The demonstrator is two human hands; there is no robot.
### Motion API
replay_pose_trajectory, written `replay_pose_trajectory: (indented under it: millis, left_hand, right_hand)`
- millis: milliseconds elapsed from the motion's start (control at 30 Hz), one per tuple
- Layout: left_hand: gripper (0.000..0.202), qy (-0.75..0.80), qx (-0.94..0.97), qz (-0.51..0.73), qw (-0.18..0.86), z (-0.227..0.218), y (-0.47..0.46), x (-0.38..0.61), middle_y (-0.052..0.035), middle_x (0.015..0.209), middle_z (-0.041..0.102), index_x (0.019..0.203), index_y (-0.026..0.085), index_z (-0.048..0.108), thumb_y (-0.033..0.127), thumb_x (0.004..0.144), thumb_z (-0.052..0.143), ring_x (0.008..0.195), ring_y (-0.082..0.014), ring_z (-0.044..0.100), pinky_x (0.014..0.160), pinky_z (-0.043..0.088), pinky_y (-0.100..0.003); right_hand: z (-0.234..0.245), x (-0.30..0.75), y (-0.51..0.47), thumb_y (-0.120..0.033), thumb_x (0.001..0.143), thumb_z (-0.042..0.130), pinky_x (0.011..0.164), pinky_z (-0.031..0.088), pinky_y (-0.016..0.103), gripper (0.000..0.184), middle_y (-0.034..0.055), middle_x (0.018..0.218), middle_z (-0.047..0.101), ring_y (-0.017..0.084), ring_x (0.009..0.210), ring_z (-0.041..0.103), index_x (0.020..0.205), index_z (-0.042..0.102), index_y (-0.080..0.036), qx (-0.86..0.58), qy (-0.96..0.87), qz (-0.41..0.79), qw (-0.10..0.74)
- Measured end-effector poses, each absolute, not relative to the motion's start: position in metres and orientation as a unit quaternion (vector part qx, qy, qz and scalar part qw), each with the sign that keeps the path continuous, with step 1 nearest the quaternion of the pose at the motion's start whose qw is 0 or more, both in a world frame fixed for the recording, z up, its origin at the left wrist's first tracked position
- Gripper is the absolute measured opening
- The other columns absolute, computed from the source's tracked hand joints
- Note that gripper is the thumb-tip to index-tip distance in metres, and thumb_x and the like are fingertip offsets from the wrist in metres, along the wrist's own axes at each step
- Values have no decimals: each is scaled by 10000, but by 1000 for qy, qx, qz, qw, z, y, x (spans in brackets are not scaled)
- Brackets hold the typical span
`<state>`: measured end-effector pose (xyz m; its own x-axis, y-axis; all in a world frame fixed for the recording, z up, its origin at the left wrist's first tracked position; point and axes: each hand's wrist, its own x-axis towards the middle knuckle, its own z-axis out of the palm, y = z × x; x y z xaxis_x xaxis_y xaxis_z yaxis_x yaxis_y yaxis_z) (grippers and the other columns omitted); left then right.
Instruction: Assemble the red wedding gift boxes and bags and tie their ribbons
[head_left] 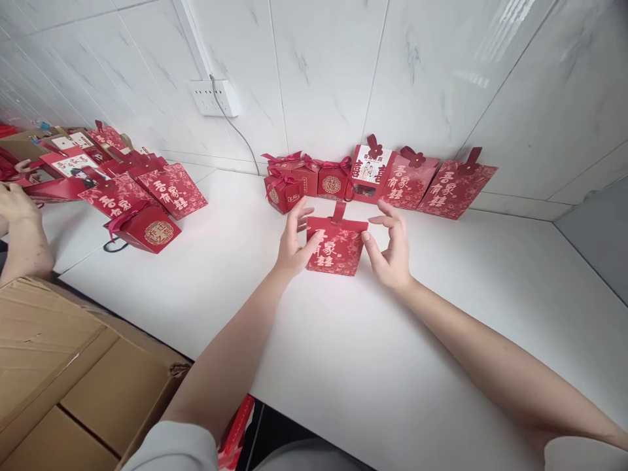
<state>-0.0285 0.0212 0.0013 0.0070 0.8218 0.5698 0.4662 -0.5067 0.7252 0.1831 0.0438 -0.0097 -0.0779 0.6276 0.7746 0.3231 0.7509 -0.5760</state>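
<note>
A red gift box [338, 252] with pale Chinese characters and floral print stands upright on the white table [314, 340], a strap loop rising from its top. At its left side is my left hand [294, 243], the thumb lying over the front face and the fingers reaching around the edge. My right hand [391, 252] is at the opposite side, fingers curved and apart, its thumb tip at the box's right edge. Whether that thumb presses on the box I cannot tell.
Several finished red boxes [409, 180] line the tiled wall. More red boxes and bags [171, 190] crowd the left, beside another person's arm [24, 229]. A cardboard carton [63, 366] stands at the lower left. A wall socket [214, 98] has a cable.
</note>
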Motion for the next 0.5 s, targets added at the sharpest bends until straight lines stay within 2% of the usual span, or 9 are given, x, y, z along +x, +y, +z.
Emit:
replay_pose_trajectory:
  millis: [67, 167, 233, 500]
  left_hand:
    - [554, 449, 722, 519, 90, 9, 16, -25, -105, 1412, 497, 1445, 301, 302, 408, 946, 516, 1332, -220, 483, 1090, 456, -387]
    - [354, 411, 758, 506, -16, 12, 11, -20, -102, 1327, 559, 1306, 265, 457, 332, 962, 502, 1283, -212, 531, 1079, 477, -397]
    - [273, 395, 774, 491, -64, 9, 10, -19, -98, 1301, 572, 1232, 254, 506, 292, 962, 505, 1251, -204, 557, 1058, 500, -391]
    - [246, 386, 784, 476, -98, 6, 9, -18, -96, 1301, 544, 1204, 247, 542, 233, 962, 500, 1161, -173, 608, 979, 547, -321]
  right_hand:
    - [1, 182, 38, -384, 960, 553, 1023, 457, 532, 203, 127, 1406, 494, 304, 1243, 532, 1117, 506, -264, -300, -747, 139, 576]
    - [7, 181, 31, -289, 989, 501, 859, 556, 444, 78, 97, 1172, 649, 246, 997, 651, 1039, 554, -262, -260, -772, 150, 560]
    - [8, 180, 30, -229, 994, 472, 818, 562, 415, 145, 77, 1084, 671, 229, 957, 654, 994, 613, -261, -241, -783, 135, 557]
    - [6, 182, 33, -237, 970, 536, 752, 573, 398, 152, 74, 1044, 680, 234, 939, 653, 1026, 675, -267, -247, -774, 138, 567]
